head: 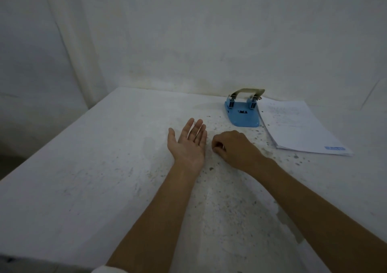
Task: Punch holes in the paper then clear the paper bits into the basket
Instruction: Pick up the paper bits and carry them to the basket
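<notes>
A pale wall is closing off the far edge of a white, speckled bench [88, 168], whose left edge is running diagonally toward the near left corner, leaving the whole left half bare and open. Toward the far right corner, a blue hole punch [243, 113] is sitting with its metal lever raised, just beside the left edge of a stack of paper [301, 128] lying flat. Small dark specks, perhaps paper bits [259, 134], are lying scattered near the punch and hands. The left hand [188, 142] is resting mid-bench, palm up and fingers spread flat, holding nothing. The right hand [232, 147] is lying just beside it, curled with fingertips pinched; whether it is gripping a bit I cannot tell.
</notes>
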